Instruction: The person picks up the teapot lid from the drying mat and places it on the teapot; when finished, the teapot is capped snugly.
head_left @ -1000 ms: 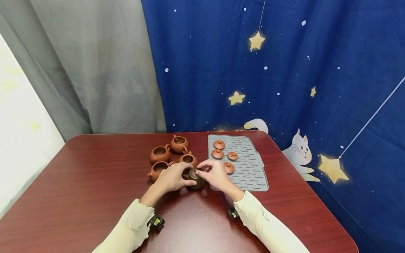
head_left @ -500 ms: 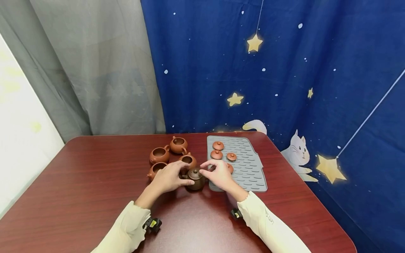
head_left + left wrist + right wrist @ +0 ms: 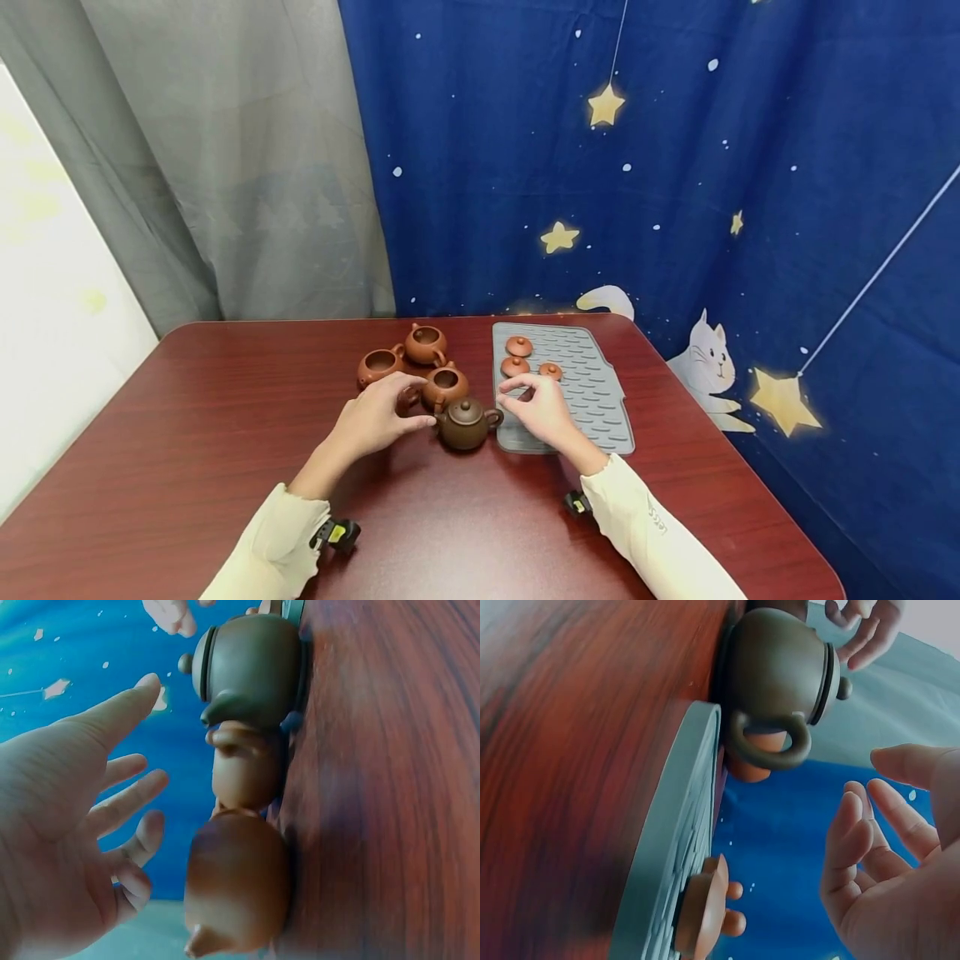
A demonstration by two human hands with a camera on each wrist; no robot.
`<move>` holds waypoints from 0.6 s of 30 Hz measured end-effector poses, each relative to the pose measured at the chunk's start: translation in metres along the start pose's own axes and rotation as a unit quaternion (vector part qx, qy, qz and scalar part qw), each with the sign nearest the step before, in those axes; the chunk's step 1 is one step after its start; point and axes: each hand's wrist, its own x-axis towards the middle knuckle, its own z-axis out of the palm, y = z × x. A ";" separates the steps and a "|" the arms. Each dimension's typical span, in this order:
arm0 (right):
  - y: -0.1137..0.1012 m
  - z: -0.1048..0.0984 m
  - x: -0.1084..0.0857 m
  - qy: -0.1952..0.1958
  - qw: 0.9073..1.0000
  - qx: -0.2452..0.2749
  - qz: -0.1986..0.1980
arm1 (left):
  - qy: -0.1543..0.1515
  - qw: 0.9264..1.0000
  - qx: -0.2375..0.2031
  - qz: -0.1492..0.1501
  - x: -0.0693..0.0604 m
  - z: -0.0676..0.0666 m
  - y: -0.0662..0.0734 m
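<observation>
A dark brown teapot (image 3: pixel 463 427) stands upright on the table with its lid (image 3: pixel 201 664) seated on top. Its spout points left and its handle right, near the mat. My left hand (image 3: pixel 375 417) is held just left of the pot, thumb and fingers spread, apart from it and holding nothing. On the other side, my right hand (image 3: pixel 542 408) hovers over the mat's near left part, fingers loosely bent and nothing between them. Behind the dark pot sits a lidless reddish-brown teapot (image 3: pixel 445 387). Another reddish-brown teapot (image 3: pixel 236 885) is mostly covered by my left hand in the head view.
Two more lidless reddish-brown teapots, one at the back (image 3: pixel 426 343) and one at the left (image 3: pixel 378 365), stand close together. A grey ridged mat (image 3: pixel 592 408) carries reddish-brown lids (image 3: pixel 515 367). Curtains hang behind the table (image 3: pixel 225 450).
Both hands have come away from the dark teapot, the left one leftward and the right one rightward. The right fingers have let go of the lid, which stays on the pot.
</observation>
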 end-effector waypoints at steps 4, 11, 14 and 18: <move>0.006 -0.005 0.000 0.000 1.000 -0.005 0.005 | 0.015 1.000 0.009 -0.010 -0.003 -0.005 -0.009; 0.012 -0.013 0.002 0.011 1.000 -0.023 0.013 | 0.035 0.998 0.026 -0.037 -0.011 -0.014 -0.028; 0.016 -0.015 0.003 0.021 0.999 -0.026 0.014 | 0.036 0.998 0.025 -0.049 -0.013 -0.017 -0.035; 0.022 -0.017 0.002 0.019 0.999 -0.039 0.023 | 0.021 0.998 0.012 -0.064 -0.015 -0.017 -0.040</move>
